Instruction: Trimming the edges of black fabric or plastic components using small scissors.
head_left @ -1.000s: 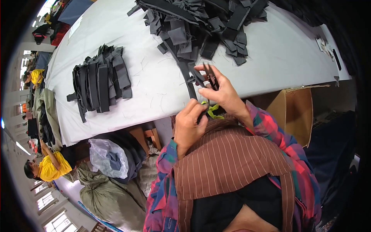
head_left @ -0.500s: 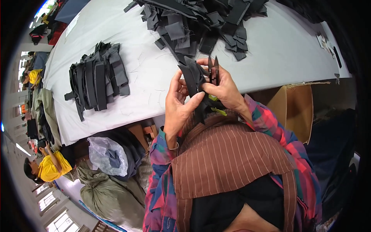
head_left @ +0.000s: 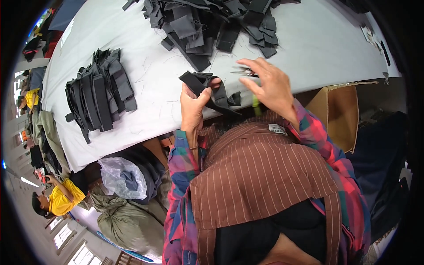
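A dark grey fabric strip (head_left: 219, 98), folded and curling, is pinched between the thumb and fingers of my left hand (head_left: 192, 107) above the table's front edge. To its right, apart from the strip, my right hand (head_left: 276, 87) is closed around small dark thread snips (head_left: 248, 71). The blades point left and are smeared by motion. Below this hand hangs a yellow-green piece (head_left: 256, 106), too blurred to make out. A neat bundle of dark strips (head_left: 100, 90) lies on the left, and a loose heap of similar strips (head_left: 190, 24) lies beyond my hands.
The white-covered table (head_left: 154, 95) carries scattered loose threads. An open cardboard box (head_left: 342, 112) stands under its right edge. At the lower left are a clear plastic bag (head_left: 123, 176) and an olive cloth bundle (head_left: 128, 221). A person in yellow (head_left: 66, 196) is farther left.
My right hand has drawn away from the fabric with the snips, which have turned from pointing away to pointing left. My left hand has shifted slightly left, still holding the strip.
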`<control>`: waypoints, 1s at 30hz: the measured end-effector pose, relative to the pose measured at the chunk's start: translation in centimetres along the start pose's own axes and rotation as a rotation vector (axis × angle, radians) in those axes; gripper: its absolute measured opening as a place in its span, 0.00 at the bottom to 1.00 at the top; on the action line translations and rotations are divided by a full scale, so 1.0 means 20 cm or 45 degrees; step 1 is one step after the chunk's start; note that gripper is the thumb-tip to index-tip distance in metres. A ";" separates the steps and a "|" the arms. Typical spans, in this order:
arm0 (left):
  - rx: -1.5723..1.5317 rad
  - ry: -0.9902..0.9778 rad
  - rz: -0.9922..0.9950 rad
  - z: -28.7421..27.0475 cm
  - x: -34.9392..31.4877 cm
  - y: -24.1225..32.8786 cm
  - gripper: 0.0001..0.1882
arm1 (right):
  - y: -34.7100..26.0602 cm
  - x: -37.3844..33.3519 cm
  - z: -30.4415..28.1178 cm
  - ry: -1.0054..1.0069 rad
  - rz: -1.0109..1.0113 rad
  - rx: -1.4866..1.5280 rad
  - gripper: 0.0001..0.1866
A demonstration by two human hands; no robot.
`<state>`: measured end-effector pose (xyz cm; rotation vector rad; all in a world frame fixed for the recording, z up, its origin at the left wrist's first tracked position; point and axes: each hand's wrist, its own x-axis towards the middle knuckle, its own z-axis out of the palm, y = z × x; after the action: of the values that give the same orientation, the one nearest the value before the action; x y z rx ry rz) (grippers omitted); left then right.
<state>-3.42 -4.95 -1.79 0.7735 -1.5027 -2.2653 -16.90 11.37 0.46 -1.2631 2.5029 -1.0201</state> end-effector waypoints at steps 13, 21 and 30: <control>0.025 0.024 -0.036 0.07 0.00 -0.05 0.23 | 0.03 -0.07 0.04 -0.077 -0.324 -0.175 0.13; 0.108 0.006 0.014 0.06 -0.01 -0.06 0.22 | 0.00 -0.09 0.07 -0.120 -0.322 -0.238 0.13; 0.081 0.000 0.048 0.07 -0.02 -0.08 0.23 | -0.02 -0.18 0.15 -0.056 -0.229 -0.395 0.20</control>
<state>-3.83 -2.94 -2.78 0.7559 -1.5826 -2.1998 -13.17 12.38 -2.12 -1.6006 2.6250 -0.6405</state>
